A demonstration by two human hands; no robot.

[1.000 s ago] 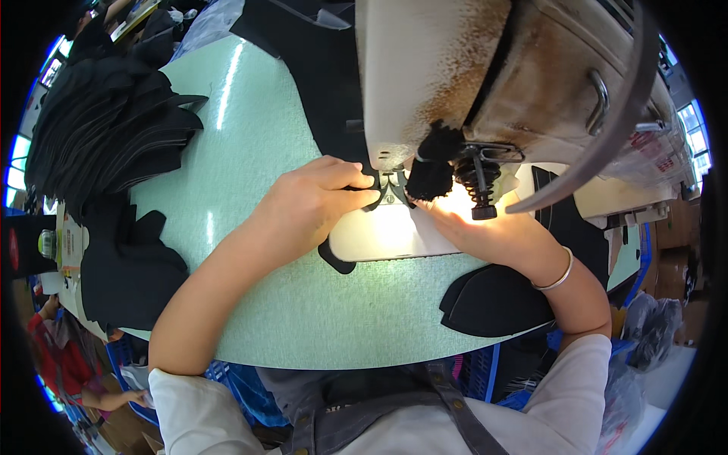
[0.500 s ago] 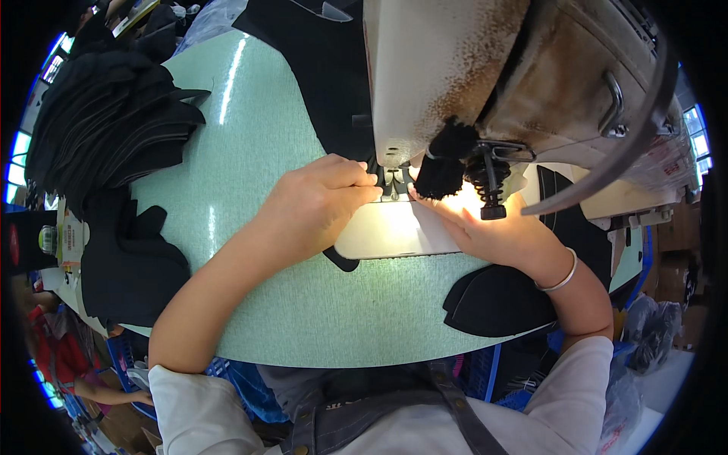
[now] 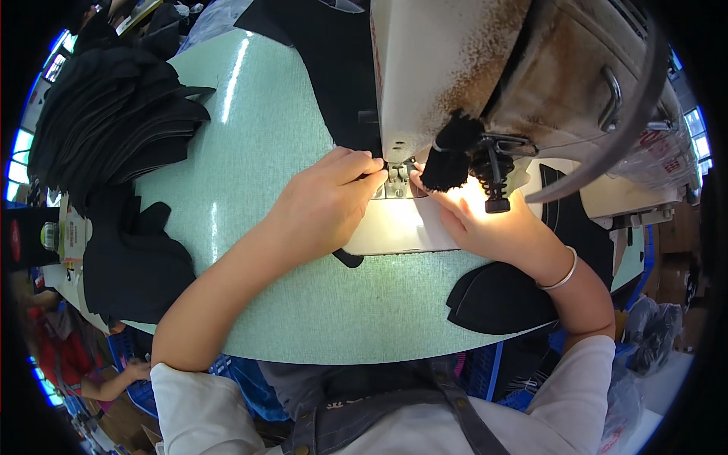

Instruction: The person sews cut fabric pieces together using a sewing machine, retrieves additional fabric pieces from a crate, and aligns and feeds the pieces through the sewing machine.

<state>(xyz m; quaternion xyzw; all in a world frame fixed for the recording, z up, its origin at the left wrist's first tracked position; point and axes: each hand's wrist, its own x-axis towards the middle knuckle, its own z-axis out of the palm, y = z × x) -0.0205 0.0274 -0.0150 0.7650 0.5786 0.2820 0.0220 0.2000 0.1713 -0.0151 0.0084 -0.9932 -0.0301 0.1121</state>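
Observation:
A large black fabric piece (image 3: 334, 83) runs from the far side of the table to the presser foot (image 3: 399, 174) of a sewing machine (image 3: 425, 72). Just left of the foot, my left hand (image 3: 322, 197) is closed, thumb and fingertips pinched at the fabric's near edge. My right hand (image 3: 497, 227) lies to the right of the foot with its fingers drawn together, fingertips at the dark material by the needle. A black fuzzy tuft (image 3: 447, 155) and bright lamp glare cover part of those fingers. The pale machine bed (image 3: 398, 227) shows between both hands.
Stacked black fabric pieces (image 3: 114, 121) stand at the left, with more black pieces (image 3: 136, 265) nearer. Cut black pieces (image 3: 500, 299) lie by my right forearm. A curved grey lever (image 3: 622, 163) arcs over the right side. Another person (image 3: 64, 349) is at the lower left.
The fabric under the presser foot has shifted away from me, baring more of the metal plate there. Both hands stay close to the foot. The other person's arm has moved.

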